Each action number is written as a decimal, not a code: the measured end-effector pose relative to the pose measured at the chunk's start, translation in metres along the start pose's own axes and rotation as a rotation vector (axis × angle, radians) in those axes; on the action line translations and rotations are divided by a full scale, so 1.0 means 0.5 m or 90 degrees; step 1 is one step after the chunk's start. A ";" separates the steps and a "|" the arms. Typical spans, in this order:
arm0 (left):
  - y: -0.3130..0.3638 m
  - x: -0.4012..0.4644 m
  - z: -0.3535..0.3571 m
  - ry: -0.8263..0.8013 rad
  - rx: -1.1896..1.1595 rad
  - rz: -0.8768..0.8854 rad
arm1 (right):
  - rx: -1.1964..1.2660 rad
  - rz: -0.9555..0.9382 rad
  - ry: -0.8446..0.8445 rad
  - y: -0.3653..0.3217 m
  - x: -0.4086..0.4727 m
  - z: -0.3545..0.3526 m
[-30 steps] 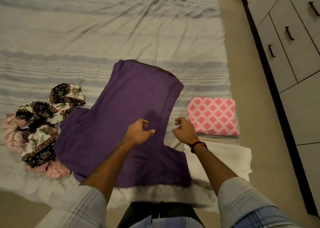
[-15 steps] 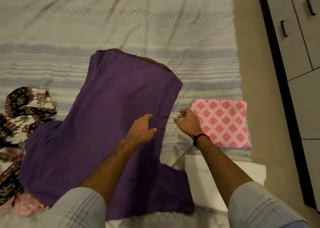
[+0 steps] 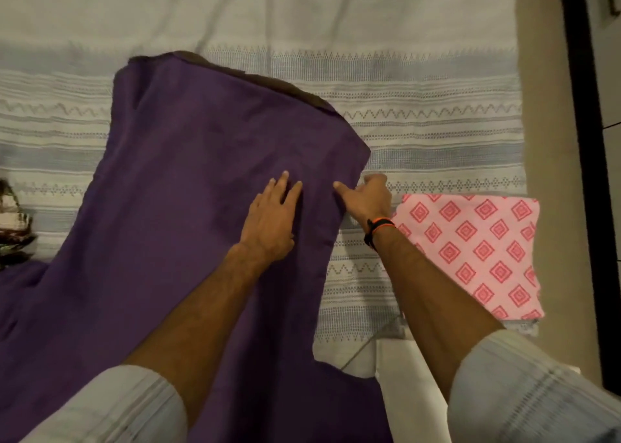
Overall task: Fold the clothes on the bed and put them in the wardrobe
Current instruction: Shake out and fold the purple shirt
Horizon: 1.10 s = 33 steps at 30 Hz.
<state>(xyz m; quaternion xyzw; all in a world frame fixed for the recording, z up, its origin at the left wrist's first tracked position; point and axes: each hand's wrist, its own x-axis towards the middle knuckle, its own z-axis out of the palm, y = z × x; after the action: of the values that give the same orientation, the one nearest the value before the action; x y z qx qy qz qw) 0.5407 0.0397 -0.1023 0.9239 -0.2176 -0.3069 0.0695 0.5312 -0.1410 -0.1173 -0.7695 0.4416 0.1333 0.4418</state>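
Item: purple garment (image 3: 188, 207), spread flat on the striped bed cover (image 3: 437, 133), filling the left and centre of the bed. Long axis ran from near left to far right; the dark-trimmed far edge pointed away from you. Handling, as judged: light, soft, limp, prone to creasing and sliding; best taken at its edges or corners, never mid-panel. Your left hand (image 3: 268, 220) lay flat on it, fingers straight, pressing. Your right hand (image 3: 368, 197) sat at its right edge, fingers curled; whether they pinched cloth could not be told. Adjacent right: folded pink patterned cloth (image 3: 477, 251).
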 end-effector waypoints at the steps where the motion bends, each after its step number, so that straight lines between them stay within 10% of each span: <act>1: -0.001 0.007 0.000 -0.012 0.017 -0.005 | 0.014 -0.006 0.003 -0.003 0.009 0.006; 7: -0.009 0.030 0.022 -0.075 0.040 -0.025 | 0.006 -0.042 0.097 0.016 0.057 -0.008; 11: 0.001 0.032 0.046 -0.058 0.052 -0.034 | -0.283 -0.402 0.209 0.027 0.032 0.002; 14: 0.007 0.033 0.055 -0.046 0.074 -0.038 | -0.438 -0.590 0.014 0.051 0.041 0.021; 19: 0.004 0.033 0.051 -0.047 0.064 -0.039 | -0.401 -0.368 0.087 0.049 0.057 0.017; 23: 0.014 0.027 0.046 -0.053 0.065 -0.045 | -0.490 -0.518 0.009 0.029 0.038 0.012; 33: 0.023 -0.080 -0.014 -0.120 -0.061 -0.061 | -0.387 -0.354 -0.059 0.032 -0.085 -0.069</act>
<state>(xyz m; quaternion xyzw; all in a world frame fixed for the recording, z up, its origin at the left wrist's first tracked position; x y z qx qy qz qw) 0.5120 0.0472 -0.0720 0.8959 -0.1636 -0.4056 0.0780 0.4876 -0.1482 -0.0815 -0.9479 0.1372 0.1678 0.2334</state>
